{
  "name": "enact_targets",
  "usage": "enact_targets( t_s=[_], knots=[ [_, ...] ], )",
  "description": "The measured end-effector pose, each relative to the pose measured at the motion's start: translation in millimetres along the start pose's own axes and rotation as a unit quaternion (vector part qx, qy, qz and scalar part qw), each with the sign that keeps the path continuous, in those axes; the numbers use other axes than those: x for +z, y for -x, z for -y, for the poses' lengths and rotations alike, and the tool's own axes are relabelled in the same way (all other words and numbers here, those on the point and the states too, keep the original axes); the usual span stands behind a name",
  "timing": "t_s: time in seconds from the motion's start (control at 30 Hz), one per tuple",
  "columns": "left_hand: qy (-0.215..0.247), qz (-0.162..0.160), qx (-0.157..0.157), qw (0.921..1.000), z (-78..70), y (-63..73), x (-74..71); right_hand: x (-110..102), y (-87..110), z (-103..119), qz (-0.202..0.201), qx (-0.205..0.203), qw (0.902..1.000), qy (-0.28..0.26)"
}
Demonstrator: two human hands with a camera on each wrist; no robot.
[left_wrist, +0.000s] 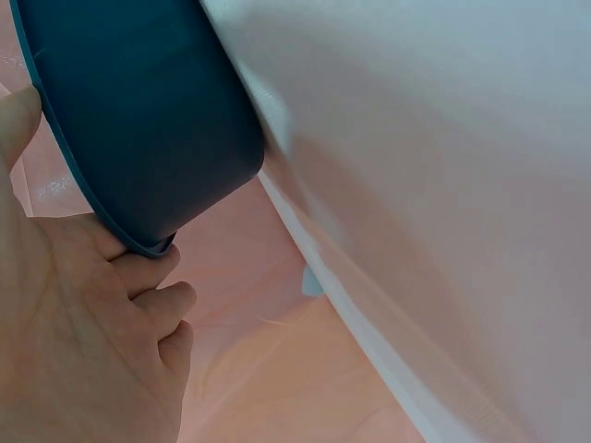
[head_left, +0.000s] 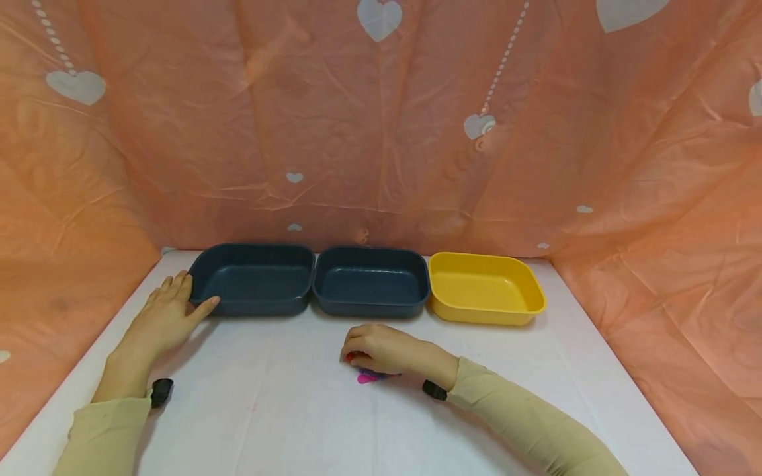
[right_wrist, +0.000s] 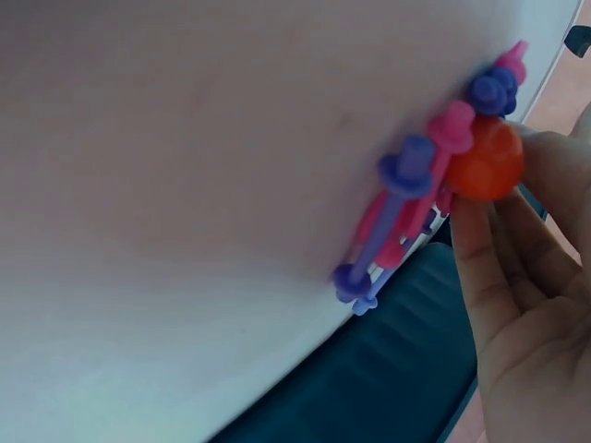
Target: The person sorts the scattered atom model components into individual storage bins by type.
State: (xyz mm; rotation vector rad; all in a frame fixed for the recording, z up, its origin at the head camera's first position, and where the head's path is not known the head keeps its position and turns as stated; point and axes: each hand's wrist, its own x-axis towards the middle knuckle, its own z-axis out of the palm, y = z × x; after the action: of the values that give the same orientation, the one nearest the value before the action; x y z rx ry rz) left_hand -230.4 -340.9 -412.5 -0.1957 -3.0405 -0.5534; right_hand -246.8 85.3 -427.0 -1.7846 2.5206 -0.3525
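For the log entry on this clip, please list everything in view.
Table: 1, white, under everything
Backdrop sheet: at least 1, orange, behind and beside the table
Hearts: several, white, on the backdrop sheet
Left bin: 1, dark blue, far edge
Middle bin: 1, dark blue, beside it
Yellow bin: 1, yellow, right end of the row
Plastic pieces: several, pink and purple, in front of the middle bin; overlap hides the count
Ball: 1, orange-red, at the pieces
Wrist devices: 2, black, one per wrist
Sleeves: 2, beige, both arms
Left hand: 1, touching the left bin
Right hand: 1, pinching the ball
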Motion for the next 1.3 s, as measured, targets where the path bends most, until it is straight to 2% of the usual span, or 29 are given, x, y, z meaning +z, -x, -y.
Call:
enact_targets(
  t_s=[0.37,0.6,0.87,1.3],
  knots=[
    [-0.001,-0.003,-0.002,1.0000,2.5,0.0,1.4,-1.4,-1.4,4.0,0.002,0.006,0.9999,-0.010],
    [-0.002,-0.002,-0.004,1.0000,2.1,1.9,0.7,-1.9,-6.5,5.5,-0.044,-0.018,0.9987,-0.017],
    [-0.004,-0.007,-0.002,1.0000,1.7,2.6,0.3,-5.5,-16.9,6.5,-0.092,-0.024,0.9951,-0.028],
    [-0.003,-0.005,-0.002,1.0000,-0.8,0.3,-0.7,-15.9,-45.3,5.0,-0.131,0.006,0.9868,-0.096]
  ],
)
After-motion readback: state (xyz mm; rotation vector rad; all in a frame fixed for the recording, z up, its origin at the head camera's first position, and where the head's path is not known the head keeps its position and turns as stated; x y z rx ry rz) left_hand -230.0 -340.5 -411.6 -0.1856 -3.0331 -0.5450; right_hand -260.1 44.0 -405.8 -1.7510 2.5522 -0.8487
